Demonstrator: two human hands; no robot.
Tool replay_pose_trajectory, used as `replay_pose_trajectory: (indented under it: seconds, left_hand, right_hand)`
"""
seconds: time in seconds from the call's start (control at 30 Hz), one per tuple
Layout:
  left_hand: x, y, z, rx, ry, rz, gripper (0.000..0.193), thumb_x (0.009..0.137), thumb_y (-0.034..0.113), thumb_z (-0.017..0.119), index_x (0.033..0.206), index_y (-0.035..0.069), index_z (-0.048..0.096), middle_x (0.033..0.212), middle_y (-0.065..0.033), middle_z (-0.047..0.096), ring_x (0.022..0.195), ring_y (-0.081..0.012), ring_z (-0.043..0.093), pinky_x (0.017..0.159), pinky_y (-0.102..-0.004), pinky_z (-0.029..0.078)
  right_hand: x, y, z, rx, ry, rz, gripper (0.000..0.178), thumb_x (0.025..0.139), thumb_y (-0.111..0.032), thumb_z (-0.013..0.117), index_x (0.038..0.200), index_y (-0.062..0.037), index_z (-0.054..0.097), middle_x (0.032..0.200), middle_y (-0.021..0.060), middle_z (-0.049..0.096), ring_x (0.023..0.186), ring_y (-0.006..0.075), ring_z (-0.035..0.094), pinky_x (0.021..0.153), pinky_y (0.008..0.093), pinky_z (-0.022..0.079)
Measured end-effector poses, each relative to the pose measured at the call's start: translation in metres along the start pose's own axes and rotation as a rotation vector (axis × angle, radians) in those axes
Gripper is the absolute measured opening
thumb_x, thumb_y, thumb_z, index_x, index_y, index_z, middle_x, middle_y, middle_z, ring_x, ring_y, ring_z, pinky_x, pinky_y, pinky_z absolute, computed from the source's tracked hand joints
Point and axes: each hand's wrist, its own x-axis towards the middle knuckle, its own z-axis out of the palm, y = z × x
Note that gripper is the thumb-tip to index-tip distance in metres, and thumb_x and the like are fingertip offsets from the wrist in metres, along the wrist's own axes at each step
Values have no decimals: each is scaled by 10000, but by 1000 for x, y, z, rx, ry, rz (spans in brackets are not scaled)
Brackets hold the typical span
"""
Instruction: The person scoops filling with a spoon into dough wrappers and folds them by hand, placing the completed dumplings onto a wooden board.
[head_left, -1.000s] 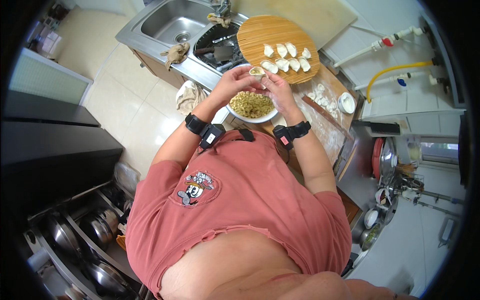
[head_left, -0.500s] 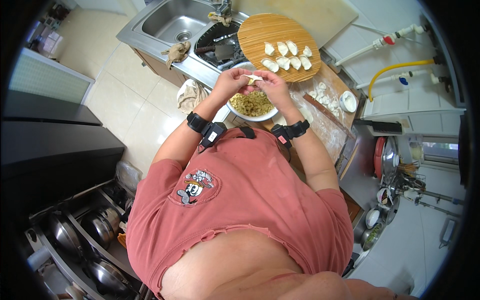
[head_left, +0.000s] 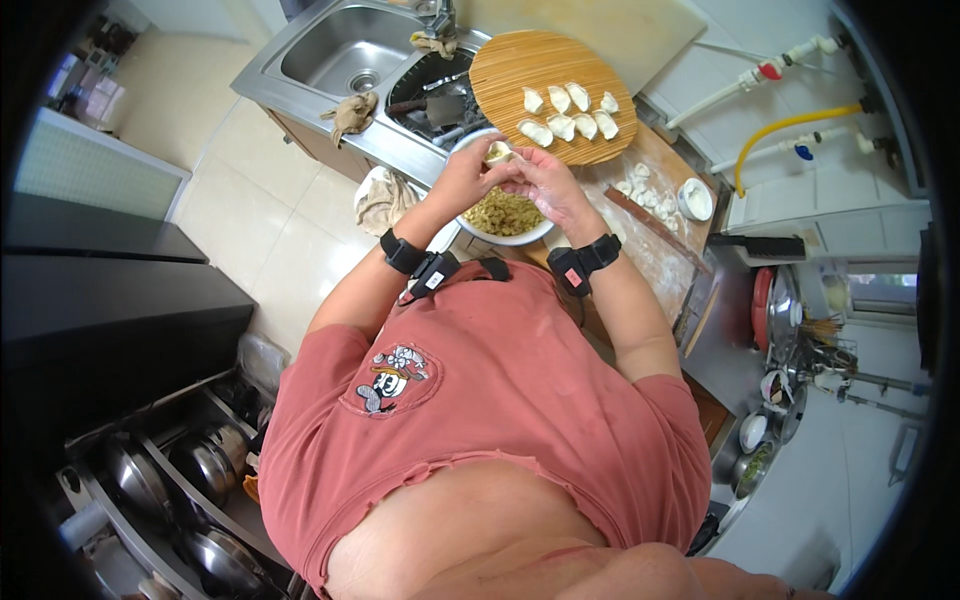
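Observation:
My left hand point(head_left: 468, 178) holds a half-folded dumpling point(head_left: 498, 152), its pale wrapper partly open with yellowish filling showing. Close against it, my right hand point(head_left: 555, 188) has its fingers bent in at the wrapper's edge. Right below both hands is a white bowl point(head_left: 508, 241) of chopped yellow-green filling point(head_left: 502, 214). Beyond them lies a round bamboo board point(head_left: 510, 75), where several finished dumplings point(head_left: 562, 126) sit in two rows.
On the floured board point(head_left: 655, 245) at right are dough pieces point(head_left: 650, 195), a rolling pin point(head_left: 640, 222) and a small bowl of flour point(head_left: 695, 201). A cleaver point(head_left: 760, 246) lies farther right. Ahead left stands a steel sink point(head_left: 340, 60), with a rag point(head_left: 352, 115) on its edge.
The dumpling has turned and shifted slightly left into my left hand, its filling now showing upward. My right fingers have moved down a little beside it.

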Motion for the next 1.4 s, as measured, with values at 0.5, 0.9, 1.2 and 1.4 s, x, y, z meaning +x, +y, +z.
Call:
replay_pose_trajectory:
  seconds: [0.5, 0.9, 1.2, 1.4]
  left_hand:
    - [-6, -20, 16, -150, 153, 100, 208, 950, 145, 428, 1008, -1, 565, 864, -72, 638, 758, -110, 602, 644, -242, 508]
    - [-4, -17, 20, -246, 316, 28, 242, 949, 165, 436, 906, -13, 595, 830, -64, 633, 654, -117, 581, 581, -246, 473]
    - [2, 15, -14, -1209, -127, -394, 902, 833, 693, 139, 1343, -42, 257, 1285, -199, 435, 1147, -280, 474, 980, -406, 361]
    - [4, -2, -14, -1480, -255, -495, 916, 814, 710, 205, 1242, -71, 416, 1227, -163, 480, 1132, -249, 474, 1014, -403, 330]
  right_hand:
    - [0, 5, 24, -195, 106, -195, 401, 842, -14, 567, 1164, 21, 331, 991, 149, 570, 817, 175, 617, 633, 255, 535]
    - [3, 9, 32, -342, 167, -226, 447, 815, 19, 582, 1190, 13, 337, 945, 143, 575, 765, 171, 619, 589, 257, 546]
    - [7, -11, 14, -382, 91, -165, 298, 847, -13, 543, 1116, 27, 421, 971, 144, 606, 803, 163, 628, 610, 235, 519]
    - [15, 5, 6, -959, 195, -535, 190, 767, -83, 646, 932, -26, 570, 917, 110, 621, 790, 243, 609, 677, 325, 491]
